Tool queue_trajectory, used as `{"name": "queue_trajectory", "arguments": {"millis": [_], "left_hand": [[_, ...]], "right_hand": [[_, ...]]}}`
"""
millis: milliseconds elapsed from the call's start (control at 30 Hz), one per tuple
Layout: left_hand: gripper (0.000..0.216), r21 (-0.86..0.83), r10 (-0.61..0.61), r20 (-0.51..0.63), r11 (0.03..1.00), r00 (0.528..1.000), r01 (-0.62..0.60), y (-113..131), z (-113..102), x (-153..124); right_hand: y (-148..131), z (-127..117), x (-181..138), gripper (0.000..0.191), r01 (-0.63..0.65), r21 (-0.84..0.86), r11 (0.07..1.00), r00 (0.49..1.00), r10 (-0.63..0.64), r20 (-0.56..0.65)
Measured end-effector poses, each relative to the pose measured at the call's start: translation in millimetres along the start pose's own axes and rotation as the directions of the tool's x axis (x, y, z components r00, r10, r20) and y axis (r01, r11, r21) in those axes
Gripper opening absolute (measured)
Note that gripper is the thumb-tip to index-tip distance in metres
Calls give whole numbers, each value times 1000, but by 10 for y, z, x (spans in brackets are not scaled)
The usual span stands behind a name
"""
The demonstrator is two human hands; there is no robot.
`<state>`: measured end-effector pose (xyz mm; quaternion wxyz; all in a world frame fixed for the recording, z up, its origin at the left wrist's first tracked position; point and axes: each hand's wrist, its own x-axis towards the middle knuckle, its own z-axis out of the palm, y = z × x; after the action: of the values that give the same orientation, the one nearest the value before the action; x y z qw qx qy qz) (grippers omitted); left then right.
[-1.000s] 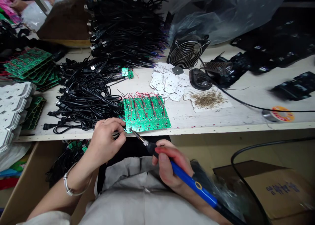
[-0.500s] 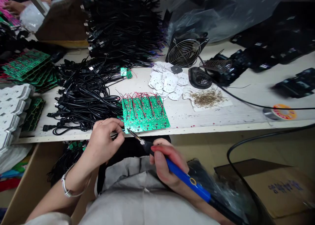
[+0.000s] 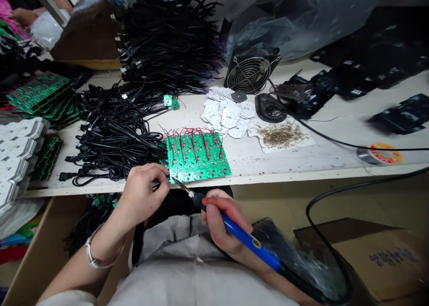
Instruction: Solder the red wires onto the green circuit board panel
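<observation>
A green circuit board panel [image 3: 197,156] with red and black wire leads lies at the bench's front edge. My right hand [image 3: 221,223] is closed round a blue-handled soldering iron [image 3: 234,232], and its metal tip touches the panel's near left corner. My left hand [image 3: 144,194] is pinched at that same corner, fingers closed on something thin that I cannot make out. A silver bracelet sits on my left wrist.
A heap of black power cords [image 3: 120,132] lies left of the panel, with a bigger bundle [image 3: 170,38] behind. Stacked green boards [image 3: 40,96] and white boards [image 3: 16,149] at left. White discs [image 3: 228,114], a fan [image 3: 251,71], a solder spool [image 3: 380,154], a cardboard box [image 3: 375,257].
The view has shifted slightly. Both hands stay at the panel's near left corner, with the iron's tip drawn a little lower and left.
</observation>
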<state>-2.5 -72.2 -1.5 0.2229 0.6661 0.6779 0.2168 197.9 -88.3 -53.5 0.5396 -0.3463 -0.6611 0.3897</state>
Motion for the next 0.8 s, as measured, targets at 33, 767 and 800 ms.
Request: {"name": "queue_trajectory", "arguments": {"millis": [33,767,800], "left_hand": [[16,-4,-6,5,1000,1000,6,1,-1,1],[14,39,-53,35,998,998,52,23,0,18],[14,36,-49,34,998,998,47,23,0,18]], "right_hand": [[0,1,2,19,-4,4,1000,1000,4,-4],[36,8,-59,15,-13,-10,1000,997,13,-74],[49,13,-82,15,-22,1,1000,994,22,-103]]}}
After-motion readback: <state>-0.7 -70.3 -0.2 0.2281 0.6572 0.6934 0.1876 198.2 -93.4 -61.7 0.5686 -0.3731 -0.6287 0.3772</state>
